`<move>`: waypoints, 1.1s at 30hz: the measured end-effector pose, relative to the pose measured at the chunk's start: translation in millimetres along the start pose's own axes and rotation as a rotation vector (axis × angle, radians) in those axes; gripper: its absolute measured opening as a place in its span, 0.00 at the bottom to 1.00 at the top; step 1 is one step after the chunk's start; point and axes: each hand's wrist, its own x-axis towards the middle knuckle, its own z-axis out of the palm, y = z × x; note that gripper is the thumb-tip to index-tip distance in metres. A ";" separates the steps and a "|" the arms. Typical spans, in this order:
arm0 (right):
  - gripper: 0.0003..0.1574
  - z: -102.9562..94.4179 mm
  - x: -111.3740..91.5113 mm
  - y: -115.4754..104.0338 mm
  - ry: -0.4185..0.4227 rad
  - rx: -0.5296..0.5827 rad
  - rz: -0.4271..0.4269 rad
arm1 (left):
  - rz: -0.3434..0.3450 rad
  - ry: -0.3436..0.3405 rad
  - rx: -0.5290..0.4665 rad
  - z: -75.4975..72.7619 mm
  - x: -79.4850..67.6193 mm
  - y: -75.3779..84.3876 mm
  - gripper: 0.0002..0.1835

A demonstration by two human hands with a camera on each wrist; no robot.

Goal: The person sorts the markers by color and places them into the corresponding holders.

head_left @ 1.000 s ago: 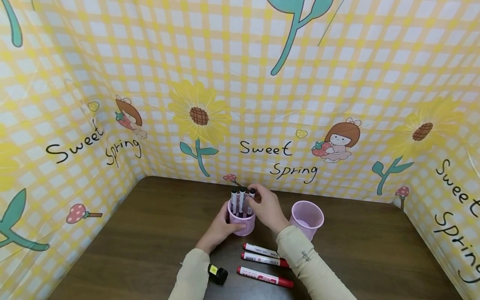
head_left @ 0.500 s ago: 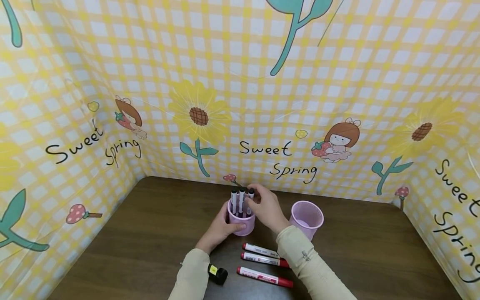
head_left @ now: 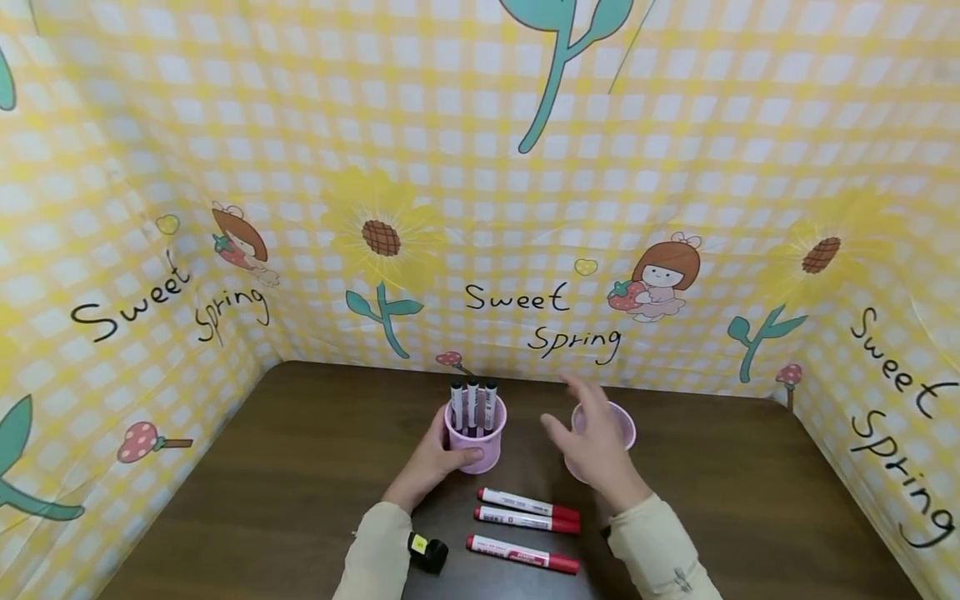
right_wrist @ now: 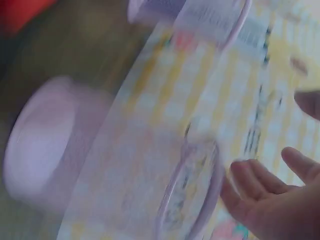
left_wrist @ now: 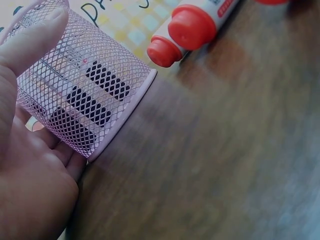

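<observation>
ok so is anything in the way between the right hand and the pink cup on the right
Nothing visible: the right wrist view shows the right hand close beside that pink cup; whether they touch is unclear. The red markers lie off that path.

The right hand (right_wrist: 280, 195) reaches in from the lower right, its fingers loosely spread and holding nothing. A pink mesh cup (right_wrist: 95, 155), blurred, stretches from the left edge to the centre, base leftward, open rim beside the fingertips; whether they touch is unclear. At the top centre, another pink cup (right_wrist: 210, 22) contains pale pens (right_wrist: 252, 37) with dark ends. A red blur marks the upper left, over brown tabletop (right_wrist: 95, 55); yellow-checked cloth (right_wrist: 215, 90) fills the background.
</observation>
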 end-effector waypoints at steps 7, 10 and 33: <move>0.65 -30.2 -18.1 49.0 -0.105 -0.006 0.218 | -0.009 0.030 -0.023 -8.9 -7.4 -1.1 0.50; 0.75 -27.3 -24.4 67.7 -0.176 0.104 0.297 | 0.013 0.024 -0.049 -11.3 -10.9 -3.2 0.50; 0.52 -27.5 -34.7 104.8 -0.182 0.421 0.354 | -0.302 0.248 0.242 11.1 -49.5 29.0 0.09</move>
